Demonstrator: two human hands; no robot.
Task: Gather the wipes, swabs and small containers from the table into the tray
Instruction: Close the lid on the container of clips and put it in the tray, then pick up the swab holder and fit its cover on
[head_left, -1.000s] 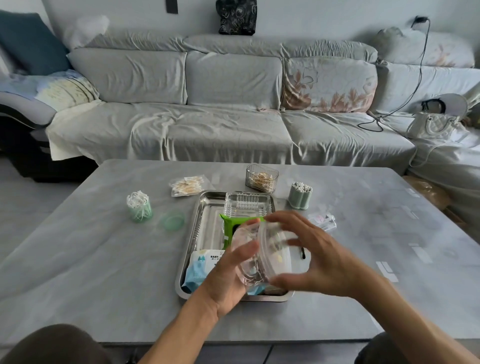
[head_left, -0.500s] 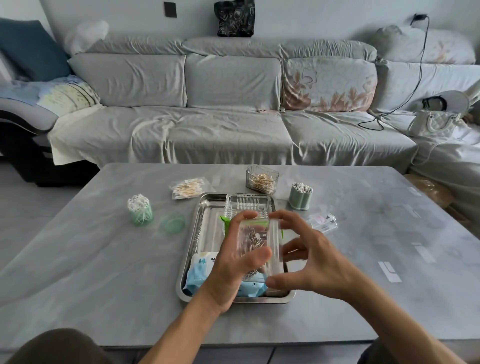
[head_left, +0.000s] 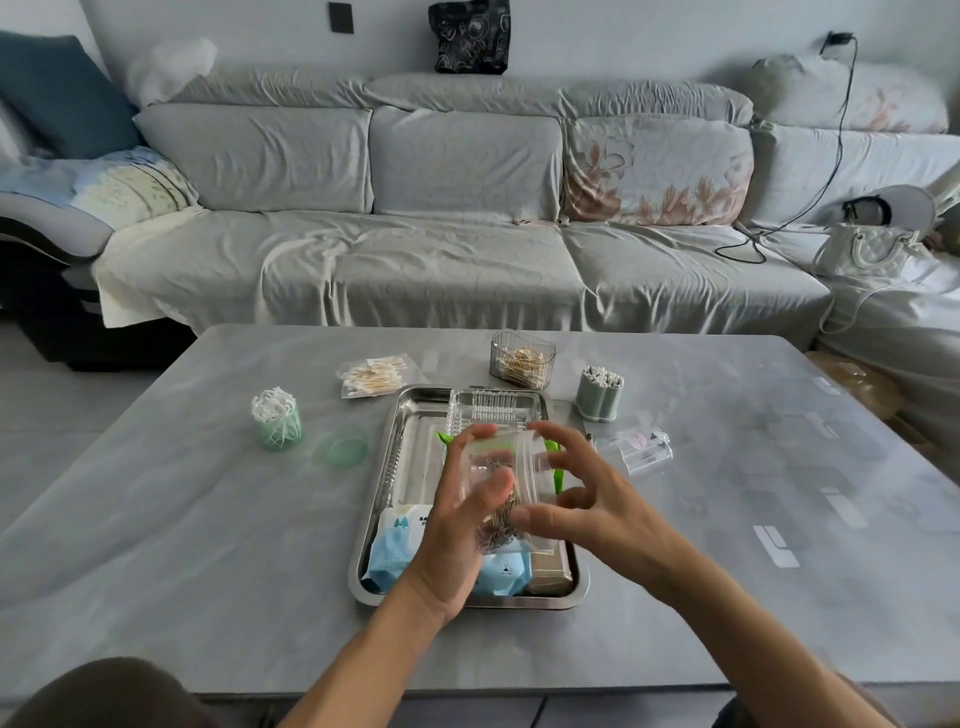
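A grey sofa sits behind the grey table (head_left: 156, 545), where the metal tray (head_left: 410, 452) holds wipes. From my head camera, my left hand (head_left: 457, 535) and right hand (head_left: 587, 504) both grip a clear box (head_left: 501, 467) over the tray; a second ago it lay tilted sideways, now it stands upright, ready to go in. Swab cups wait outside.

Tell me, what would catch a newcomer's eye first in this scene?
First, two bare hands, the left hand and right hand, together holding a clear plastic container of thin metal pins above a shiny rectangular steel tray at the middle of the grey table. Around the tray stand a green cup of white swabs to the left and a grey-green swab holder to the right.
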